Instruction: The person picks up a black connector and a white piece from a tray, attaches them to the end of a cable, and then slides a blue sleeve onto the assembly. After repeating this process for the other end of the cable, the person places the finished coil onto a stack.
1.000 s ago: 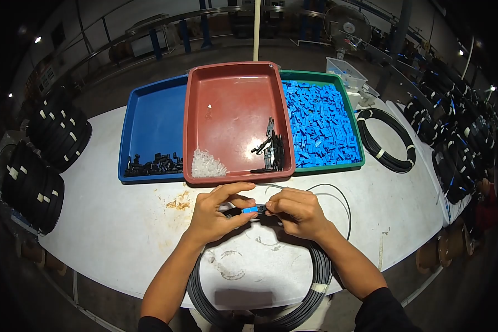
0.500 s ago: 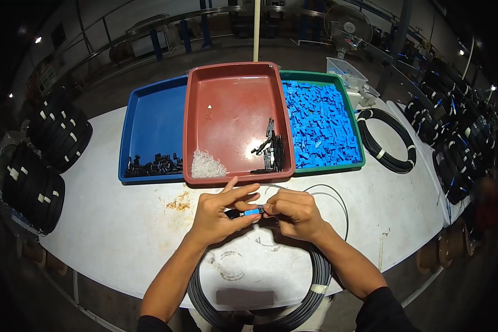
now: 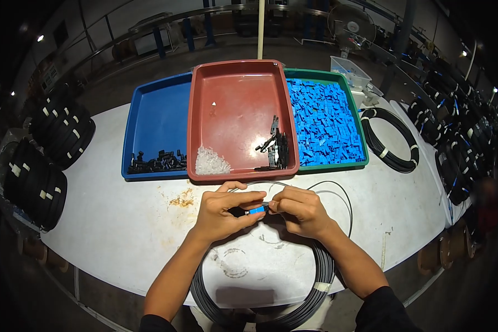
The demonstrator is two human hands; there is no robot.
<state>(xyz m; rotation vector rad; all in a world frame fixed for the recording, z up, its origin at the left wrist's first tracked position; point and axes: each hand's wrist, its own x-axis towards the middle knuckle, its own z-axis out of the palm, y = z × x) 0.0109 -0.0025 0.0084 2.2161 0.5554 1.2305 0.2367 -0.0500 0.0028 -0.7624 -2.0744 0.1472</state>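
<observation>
The connector (image 3: 256, 210) sits mid-frame, held above the table (image 3: 110, 232) between the two hands. Its blue body lies in the grip of the left hand (image 3: 222, 213): the thumb is below it, the forefinger stretches over it with a gap showing, and the other fingers behind are partly hidden. The right hand (image 3: 303, 211) has thumb and forefinger pinched together on the connector's dark right end — the exact contact is hidden by the fingertips.

A thin cable (image 3: 351, 211) arcs out to the right of the right hand, and the coil (image 3: 327, 265) rings the lower middle of the frame, running below both wrists and past the table's front edge at the bottom. A pale tag (image 3: 322, 286) wraps its right side.

The near rim of the red tray (image 3: 238, 110) stands just above the fingers in the frame, near but apart from them. That tray holds white bits (image 3: 211, 161) in its lower left corner and black parts (image 3: 281, 149) at lower right. The blue tray (image 3: 157, 119) flanks it on the left; the green tray (image 3: 337, 166), full of blue parts (image 3: 326, 127), on the right. White tabletop spreads from the left forearm to the curved left edge — and, on the right, from the right forearm up to a second coil (image 3: 372, 138) at upper right.
</observation>
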